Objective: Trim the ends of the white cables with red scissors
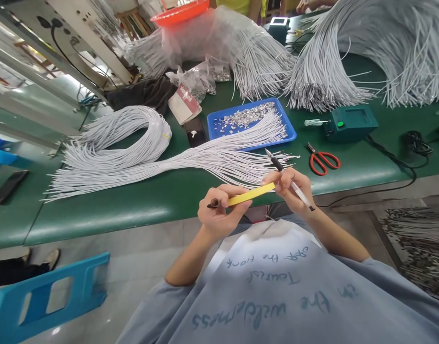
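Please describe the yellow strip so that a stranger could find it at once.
Find the long green table and go to its near edge, where two hands are raised. The yellow strip stretches between the left hand and the right hand, which also holds a pen-like tool. Unlike the round white cords behind it, it is flat and bright yellow.

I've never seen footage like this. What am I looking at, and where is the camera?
The camera sits on a person's head, looking down at their own two bare hands. The left hand and right hand pinch a yellow strip between them; the right also holds a pen-like tool. Ahead is a green table with a bundle of white cords, a blue tray of small metal pieces, red scissors and a green box.
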A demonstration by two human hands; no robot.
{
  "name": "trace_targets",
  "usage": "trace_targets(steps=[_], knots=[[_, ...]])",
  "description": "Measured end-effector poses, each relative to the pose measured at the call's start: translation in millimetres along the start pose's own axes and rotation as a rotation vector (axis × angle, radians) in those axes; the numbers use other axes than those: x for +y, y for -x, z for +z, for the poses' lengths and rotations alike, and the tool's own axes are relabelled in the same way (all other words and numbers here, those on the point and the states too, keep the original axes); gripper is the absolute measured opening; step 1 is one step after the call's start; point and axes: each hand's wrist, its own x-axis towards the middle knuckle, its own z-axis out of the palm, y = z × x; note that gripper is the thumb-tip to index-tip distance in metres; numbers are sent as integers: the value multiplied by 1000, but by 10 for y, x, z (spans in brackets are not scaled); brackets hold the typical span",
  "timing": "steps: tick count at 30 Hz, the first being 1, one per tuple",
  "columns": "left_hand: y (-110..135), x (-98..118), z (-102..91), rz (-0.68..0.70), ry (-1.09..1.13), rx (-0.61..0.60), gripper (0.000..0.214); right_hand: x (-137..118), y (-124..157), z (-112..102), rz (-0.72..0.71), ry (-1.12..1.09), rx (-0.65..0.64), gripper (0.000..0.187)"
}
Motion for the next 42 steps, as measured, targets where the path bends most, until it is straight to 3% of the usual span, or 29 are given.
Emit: trace_targets(steps=[4, 8, 11, 15, 18, 22, 23, 25, 27, 32, 35, 37, 40, 42], knots=[[1, -35, 25, -13, -27, 66, 36, -17, 22, 39, -22, -84, -14, 29], [2, -219, 51, -77, -146, 284, 36, -67, 87, 129, -1, -163, -45, 27], [94, -267, 136, -95, -219, 403, 37, -69, 185, 246, -9, -85, 24, 31], [310, -153, 311, -380, 58, 243, 42, -4, 353, 408, -55, 79, 95, 32], [387, -29, 373, -603, 174, 196, 45, 49, 486, 445, -80, 173, 142, 29], [396, 121, 312, -684, 345, 105, 40, 15, 652, 306, -139, 281, 324, 3], [413, 154, 283, -705, 385, 54, 38, -19, 689, 243, -134, 279, 390, 15], [481, 215, 222, -776, 432, -51, 36, -113, 759, 106, -31, 225, 463, 39], [588, 260, 165, -886, 455, -136, 36, -216, 825, -25, 116, 138, 447, 48], [854, 289, 81, -1182, 604, -323, 36, -382, 964, -161, 293, -64, 341, 27], [920, 292, 72, -1228, 638, -344, 39, -398, 1011, -90, 482, -211, 227, 31], [928, 303, 77, -1221, 631, -353, 39, -391, 1024, -18, 519, -220, 244, 18], [926, 332, 101, -1201, 584, -382, 40, -391, 1021, 64, 536, -119, 335, 25], [927, 352, 124, -1175, 545, -391, 38, -413, 1002, 90, 560, -71, 295, 27]])
